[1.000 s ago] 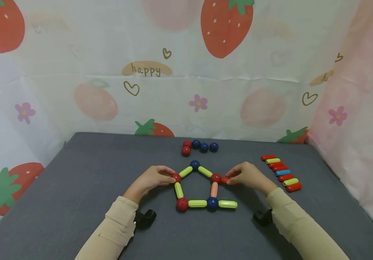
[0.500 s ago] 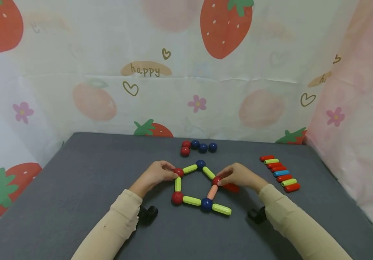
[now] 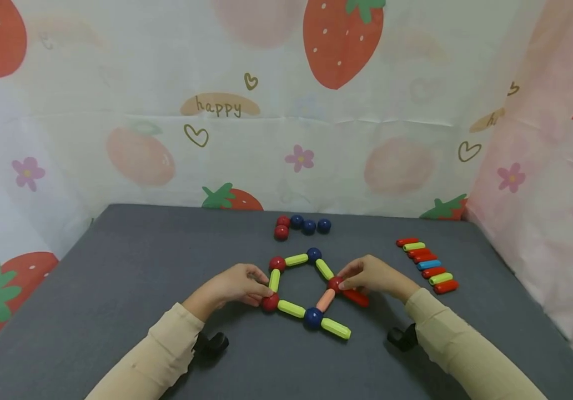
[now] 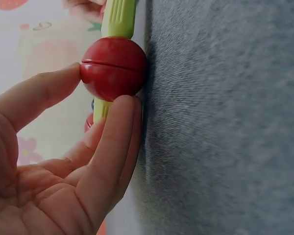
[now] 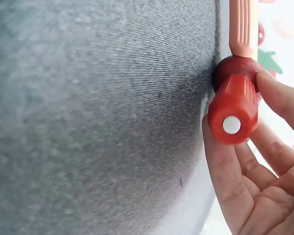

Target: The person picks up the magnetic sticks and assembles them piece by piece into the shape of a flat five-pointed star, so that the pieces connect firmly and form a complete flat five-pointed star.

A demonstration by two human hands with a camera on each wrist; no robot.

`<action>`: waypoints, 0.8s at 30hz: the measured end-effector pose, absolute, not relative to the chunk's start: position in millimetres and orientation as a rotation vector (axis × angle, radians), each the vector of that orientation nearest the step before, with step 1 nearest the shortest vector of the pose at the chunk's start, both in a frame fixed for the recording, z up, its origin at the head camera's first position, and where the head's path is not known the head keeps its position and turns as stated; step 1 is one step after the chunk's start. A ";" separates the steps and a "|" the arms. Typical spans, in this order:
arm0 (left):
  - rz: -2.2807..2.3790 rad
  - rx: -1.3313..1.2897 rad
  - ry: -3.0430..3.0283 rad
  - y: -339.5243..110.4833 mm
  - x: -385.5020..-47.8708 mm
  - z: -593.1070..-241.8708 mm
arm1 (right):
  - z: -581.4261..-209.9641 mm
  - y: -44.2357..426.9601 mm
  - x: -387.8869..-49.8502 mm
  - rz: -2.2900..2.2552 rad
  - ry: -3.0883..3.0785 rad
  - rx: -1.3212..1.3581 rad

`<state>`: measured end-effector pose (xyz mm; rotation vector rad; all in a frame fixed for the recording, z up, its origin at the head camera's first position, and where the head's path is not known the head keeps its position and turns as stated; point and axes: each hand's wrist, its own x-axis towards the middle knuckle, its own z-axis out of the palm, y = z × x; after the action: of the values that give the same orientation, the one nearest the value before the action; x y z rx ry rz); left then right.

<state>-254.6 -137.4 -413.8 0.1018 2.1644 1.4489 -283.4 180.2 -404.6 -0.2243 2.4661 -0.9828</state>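
A flat ring of ball-and-stick magnetic pieces lies on the dark grey table. My left hand (image 3: 240, 286) pinches its near-left red ball (image 4: 115, 68) between thumb and fingertips. My right hand (image 3: 372, 275) holds the right-hand red ball (image 3: 335, 284), its thumb against the ball and a finger alongside the red stick (image 5: 233, 110) that points outward from it. A salmon stick (image 3: 325, 300) links that ball to the near blue ball (image 3: 313, 318), from which a yellow-green stick (image 3: 336, 328) juts outward. Another red ball (image 3: 277, 263) and a blue ball (image 3: 313, 255) form the far corners.
Behind the ring sit several loose red balls (image 3: 281, 232) and blue balls (image 3: 323, 225). To the right, several red, yellow-green and blue sticks (image 3: 428, 265) lie in a slanting row. A patterned cloth (image 3: 246, 161) hangs behind the table.
The ring has turned clockwise. My left hand has shifted from the far-left red ball to the near-left one. My right hand has moved from the red stick onto the red ball.
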 end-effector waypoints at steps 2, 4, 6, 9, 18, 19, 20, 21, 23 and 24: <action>1.446 0.096 2.170 -135.3 -258.4 -413.1 | -403.6 180.5 -281.8 -0.991 2.461 -0.212; 1.441 0.101 2.173 -132.8 -263.0 -412.8 | -402.3 180.9 -279.6 -0.998 2.450 -0.210; 1.437 0.097 2.182 -129.1 -268.4 -413.1 | -401.3 181.2 -277.2 -1.013 2.435 -0.201; 1.416 0.098 2.211 -123.4 -276.8 -412.3 | -400.9 182.0 -274.3 -1.037 2.417 -0.194; 1.374 0.063 2.252 -119.2 -283.6 -412.1 | -409.7 183.6 -270.2 -1.077 2.388 -0.156; 1.360 0.071 2.255 -120.0 -282.0 -412.0 | -409.9 183.6 -269.9 -1.071 2.387 -0.155; 1.352 0.077 2.256 -120.7 -280.3 -411.9 | -409.7 183.6 -269.7 -1.066 2.389 -0.152; 1.349 0.086 2.254 -121.2 -278.7 -412.1 | -409.2 183.5 -269.4 -1.061 2.393 -0.151; 1.356 0.108 2.253 -121.5 -276.1 -412.1 | -407.8 183.0 -269.1 -1.055 2.403 -0.146; 1.361 0.117 2.260 -121.6 -275.3 -412.2 | -406.9 182.4 -268.9 -1.058 2.408 -0.141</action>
<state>-275.3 -121.6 -412.2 0.1168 2.2600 1.3608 -268.9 182.4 -406.9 -0.1407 2.4076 -1.0575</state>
